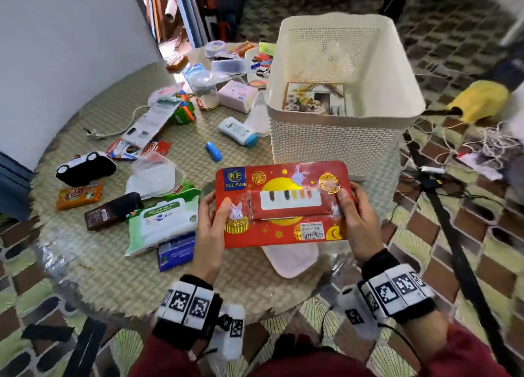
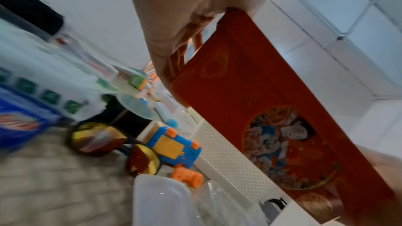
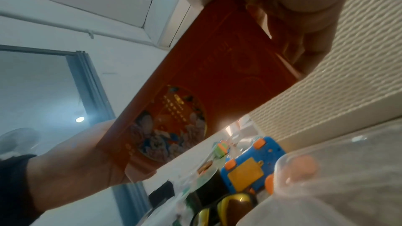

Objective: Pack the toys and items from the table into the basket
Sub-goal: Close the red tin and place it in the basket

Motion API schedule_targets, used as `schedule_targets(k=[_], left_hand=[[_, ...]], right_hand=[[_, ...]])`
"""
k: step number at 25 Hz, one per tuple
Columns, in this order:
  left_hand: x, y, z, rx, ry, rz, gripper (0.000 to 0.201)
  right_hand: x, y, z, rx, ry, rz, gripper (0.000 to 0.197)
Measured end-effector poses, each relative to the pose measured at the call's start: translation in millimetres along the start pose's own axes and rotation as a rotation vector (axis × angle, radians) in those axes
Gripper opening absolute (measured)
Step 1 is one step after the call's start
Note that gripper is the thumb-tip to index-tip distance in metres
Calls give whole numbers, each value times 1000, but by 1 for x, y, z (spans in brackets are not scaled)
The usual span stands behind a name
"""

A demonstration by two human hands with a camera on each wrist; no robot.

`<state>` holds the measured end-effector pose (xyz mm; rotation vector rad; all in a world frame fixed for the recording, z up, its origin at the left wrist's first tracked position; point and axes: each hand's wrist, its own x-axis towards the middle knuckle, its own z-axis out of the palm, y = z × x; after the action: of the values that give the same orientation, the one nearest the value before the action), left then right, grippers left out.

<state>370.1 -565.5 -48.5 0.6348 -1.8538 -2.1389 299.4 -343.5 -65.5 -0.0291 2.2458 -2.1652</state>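
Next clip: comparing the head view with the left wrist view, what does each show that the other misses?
Only the head view shows the red box's printed top, the right hand gripping its right end, and the picture lying inside the white basket. Only the left wrist view shows the box's underside with a round figure print, plus sunglasses and a blue-and-orange toy lying beneath the box. Both show the left hand gripping the box's left end, and the basket's textured wall.
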Motion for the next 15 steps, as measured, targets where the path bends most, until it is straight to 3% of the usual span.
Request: schedule_targets(k=[3,7,15], left_hand=[[11,13,35,-2,-138,39,25],[12,20,91,-27,-363,39,27],[11,24,208,-4,-626,68,39]], right_hand=[[-3,-9,-30,26,141,-7,24],[-15,-17,-81,59,377,-39,4],[-4,-29,-182,48,702,-50,14]])
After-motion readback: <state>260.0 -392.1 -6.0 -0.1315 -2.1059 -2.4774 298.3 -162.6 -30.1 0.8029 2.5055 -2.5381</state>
